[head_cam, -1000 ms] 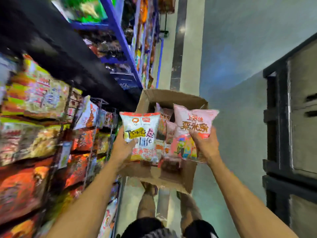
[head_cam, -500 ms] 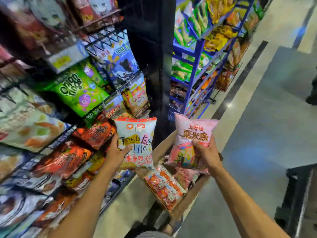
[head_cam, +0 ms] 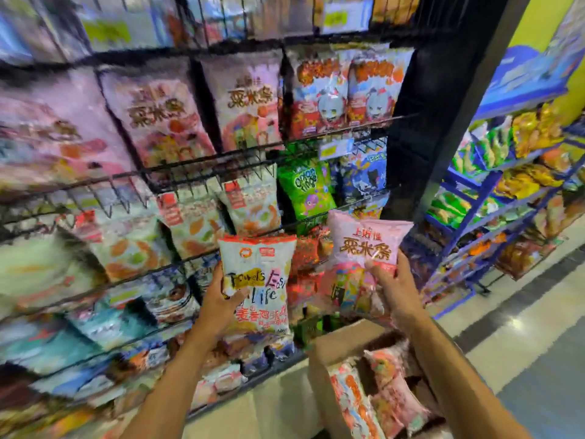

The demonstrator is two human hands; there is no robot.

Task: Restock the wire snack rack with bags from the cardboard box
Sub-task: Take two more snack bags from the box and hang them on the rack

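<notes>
The black wire snack rack (head_cam: 202,172) fills the left and centre of the view, its tiers packed with bags that blur badly toward the left edge, where their print cannot be read. Below right, the open cardboard box (head_cam: 319,369) is cut off by the bottom edge and holds more pink and orange bags. The left hand (head_cam: 218,307) grips a white bag (head_cam: 258,280) and the right hand (head_cam: 395,296) clasps a pink bag (head_cam: 364,245), both bags upright before the rack's lower tiers and above the box.

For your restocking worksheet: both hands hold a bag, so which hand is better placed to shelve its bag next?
Probably the left hand. Its white bag is raised right in front of the wire rack, below matching white bags. The right hand's pink bag matches a row higher up.
</notes>
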